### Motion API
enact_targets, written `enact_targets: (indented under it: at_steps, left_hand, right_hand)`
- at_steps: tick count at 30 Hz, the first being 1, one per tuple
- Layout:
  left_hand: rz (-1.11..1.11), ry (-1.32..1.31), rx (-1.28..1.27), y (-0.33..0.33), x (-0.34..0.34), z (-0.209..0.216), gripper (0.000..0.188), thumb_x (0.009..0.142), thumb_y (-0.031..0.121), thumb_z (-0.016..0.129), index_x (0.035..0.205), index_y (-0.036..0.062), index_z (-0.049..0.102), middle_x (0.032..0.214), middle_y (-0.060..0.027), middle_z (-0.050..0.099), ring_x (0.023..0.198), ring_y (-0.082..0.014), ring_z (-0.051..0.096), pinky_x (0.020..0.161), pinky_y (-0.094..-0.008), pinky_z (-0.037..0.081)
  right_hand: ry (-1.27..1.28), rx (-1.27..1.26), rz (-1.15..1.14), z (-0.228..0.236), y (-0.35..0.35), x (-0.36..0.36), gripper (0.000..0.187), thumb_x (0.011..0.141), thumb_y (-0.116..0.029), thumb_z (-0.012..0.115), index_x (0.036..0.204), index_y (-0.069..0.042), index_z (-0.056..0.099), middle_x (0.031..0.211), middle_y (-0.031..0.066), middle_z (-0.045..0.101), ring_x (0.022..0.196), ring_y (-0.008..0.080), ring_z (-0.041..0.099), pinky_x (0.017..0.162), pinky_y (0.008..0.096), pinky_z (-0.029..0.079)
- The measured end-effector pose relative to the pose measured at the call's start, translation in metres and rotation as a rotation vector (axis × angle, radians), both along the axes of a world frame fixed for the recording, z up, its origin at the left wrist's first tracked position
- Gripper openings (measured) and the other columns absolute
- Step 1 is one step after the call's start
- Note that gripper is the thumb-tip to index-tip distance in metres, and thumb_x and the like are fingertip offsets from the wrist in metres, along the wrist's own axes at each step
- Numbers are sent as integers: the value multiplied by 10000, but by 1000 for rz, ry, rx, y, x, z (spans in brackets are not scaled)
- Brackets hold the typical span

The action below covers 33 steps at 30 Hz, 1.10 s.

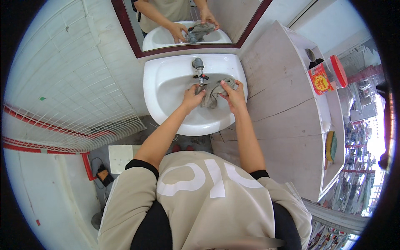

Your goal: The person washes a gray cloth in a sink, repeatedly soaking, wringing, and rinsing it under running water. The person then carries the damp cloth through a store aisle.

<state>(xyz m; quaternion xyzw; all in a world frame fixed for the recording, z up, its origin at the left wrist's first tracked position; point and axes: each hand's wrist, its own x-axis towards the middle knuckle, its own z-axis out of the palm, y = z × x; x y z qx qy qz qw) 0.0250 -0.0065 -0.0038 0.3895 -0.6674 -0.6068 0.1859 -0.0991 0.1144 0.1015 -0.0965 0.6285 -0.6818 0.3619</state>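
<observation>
A crumpled grey-beige cloth point(211, 96) hangs between my hands over the basin of a white sink point(162, 121). My left hand point(193, 98) is closed on the cloth's left end, just below the tap's spout. On the other side, my right hand point(234, 96) pinches the cloth near its upper right, thumb on top. The grey tap point(198, 64) with a small red-marked valve rises from the sink's back rim, and its outlet ends right above the cloth's left part. Whether water runs is too small to tell.
A dark-red-framed mirror point(187, 51) stands behind the sink. On the right, a wooden shelf unit point(287, 112) holds a red-lidded jar point(336, 71) and a yellow-green sponge point(331, 146). White wire mesh point(75, 91) leans along the left wall, near a white box point(121, 158) on the floor.
</observation>
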Motion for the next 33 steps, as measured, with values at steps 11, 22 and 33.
enact_targets:
  at_steps: [11, 22, 33]
  left_hand:
    - [-84, 35, -179, 3, 29, 13, 296, 827, 189, 581, 1079, 44, 635, 954, -156, 664, 862, -294, 634, 793, -355, 478]
    - [-131, -364, -304, -45, 54, 64, 315, 781, 190, 581, 1050, 31, 617, 857, -144, 657, 802, -252, 629, 750, -368, 475]
    - [-413, -583, -822, -3, 63, 56, 376, 739, 219, 698, 1088, 114, 601, 1129, -182, 547, 1124, -364, 493, 904, -433, 432]
  right_hand:
    - [216, 151, 164, -7, 0, 0, 689, 723, -41, 710, 1293, -67, 324, 1000, 138, 593, 910, 215, 594, 776, 333, 471]
    - [887, 665, 742, 19, 14, -46, 698, 634, -298, 838, 1194, -25, 524, 1049, 210, 641, 975, 326, 630, 861, 376, 487]
    - [1092, 929, 827, -16, 13, -12, 651, 642, -336, 835, 1156, -32, 575, 1104, 227, 575, 1010, 371, 598, 882, 413, 478]
